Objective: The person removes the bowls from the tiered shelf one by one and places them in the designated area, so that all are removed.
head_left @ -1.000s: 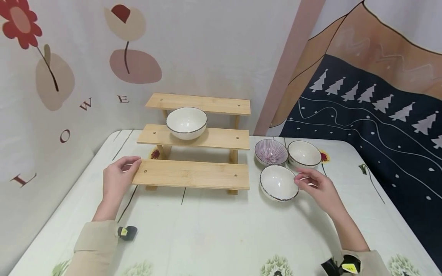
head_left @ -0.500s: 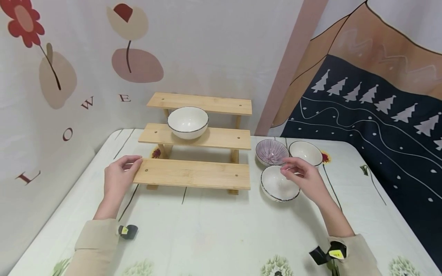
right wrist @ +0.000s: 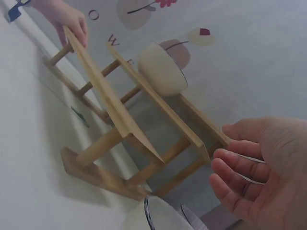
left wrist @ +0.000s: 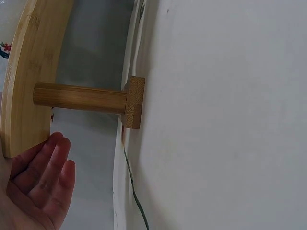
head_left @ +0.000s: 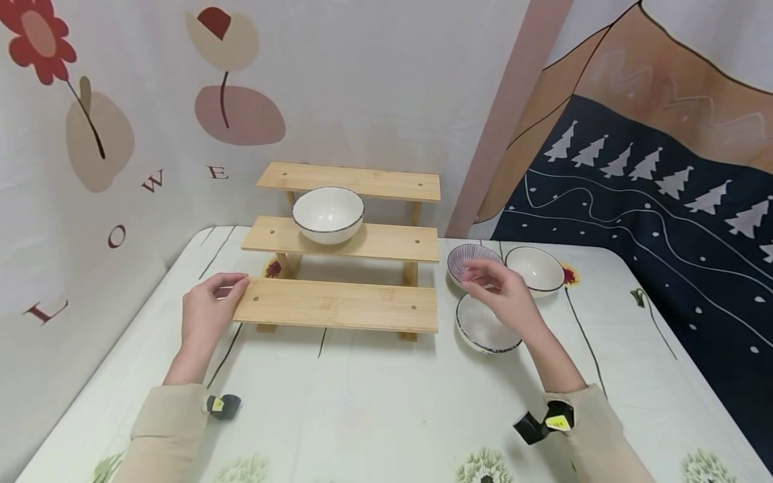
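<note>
A three-tier bamboo display rack (head_left: 338,305) stands on the table. My left hand (head_left: 208,312) grips the left end of its lowest board; in the left wrist view the fingers (left wrist: 50,179) lie at the board's end. One white bowl with a dark rim (head_left: 328,211) sits on the middle tier. Over the bowls at the rack's right, my right hand (head_left: 507,302) hovers with loosely bent fingers and holds nothing. It partly covers a purple striped bowl (head_left: 471,251) and a white bowl (head_left: 480,329) in front. Behind to the right is another white bowl (head_left: 537,270).
A white floral cloth (head_left: 362,402) covers the table. Printed curtains hang behind and on both sides, one with a dark tree pattern (head_left: 634,194). The rack's top tier (head_left: 350,181) is close to the back curtain.
My right hand has moved left from the front white bowl's right rim to above the purple bowl. The left hand stays on the rack, and the bowls have not moved.
</note>
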`<state>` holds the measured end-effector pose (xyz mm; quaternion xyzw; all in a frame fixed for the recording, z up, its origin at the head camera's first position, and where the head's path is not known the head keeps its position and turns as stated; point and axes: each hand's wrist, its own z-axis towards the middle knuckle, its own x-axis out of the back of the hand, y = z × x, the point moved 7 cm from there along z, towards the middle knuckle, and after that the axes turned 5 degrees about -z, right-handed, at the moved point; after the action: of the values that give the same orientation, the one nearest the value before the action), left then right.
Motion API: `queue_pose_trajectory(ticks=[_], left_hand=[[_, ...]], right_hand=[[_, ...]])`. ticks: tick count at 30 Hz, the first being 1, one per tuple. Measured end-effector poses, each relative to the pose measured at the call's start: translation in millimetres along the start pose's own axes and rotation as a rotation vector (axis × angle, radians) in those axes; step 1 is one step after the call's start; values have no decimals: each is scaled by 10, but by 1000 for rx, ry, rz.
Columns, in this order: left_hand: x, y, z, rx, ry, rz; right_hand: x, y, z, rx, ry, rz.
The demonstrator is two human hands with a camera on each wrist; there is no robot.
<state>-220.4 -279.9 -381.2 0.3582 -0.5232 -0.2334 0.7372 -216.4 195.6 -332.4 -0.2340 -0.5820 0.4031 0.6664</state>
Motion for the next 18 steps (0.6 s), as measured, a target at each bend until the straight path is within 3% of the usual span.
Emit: queue_pose_trajectory(ticks=[18], left_hand=[[-2,-17,12,7,5,1]], right_hand=[[-391,-437,421,92,-16,137]])
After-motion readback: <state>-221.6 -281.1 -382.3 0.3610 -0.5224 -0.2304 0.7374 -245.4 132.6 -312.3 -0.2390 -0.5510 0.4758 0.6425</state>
